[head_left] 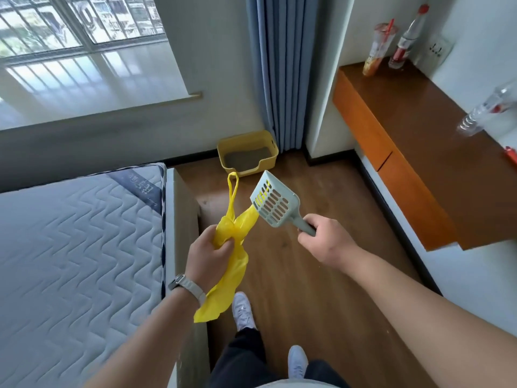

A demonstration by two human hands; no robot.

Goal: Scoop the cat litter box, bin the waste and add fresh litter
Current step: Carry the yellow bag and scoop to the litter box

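- One left hand [207,256]: fingers [223,245] clenched round the middle of one yellow plastic bag [236,231]. One wristwatch [187,287] sits on this wrist.
- Bag: two handle loops rise beyond the left fingers. One stands upright. The other runs toward the scoop and shows through its slots. The bag body hangs below the left fingers, past the wrist.
- One right hand [321,239]: fingers [307,222] wrapped round the handle of one grey slotted litter scoop [275,204]. The scoop head points up and away from these fingers, toward the bag loops.
- One yellow litter box [265,163]: on the wooden floor, well beyond both sets of fingers, against the wall beside one blue curtain [282,71]. Grey litter [246,159] covers its bottom.
- One quilted mattress [70,247]: outboard of the left fingers.
- One brown shelf [419,130]: outboard of the right fingers. It carries one straw cup [377,49] and one upright bottle [408,37], and one clear bottle [486,110] lies nearer.
- Two white shoes [243,310] show below the hands.
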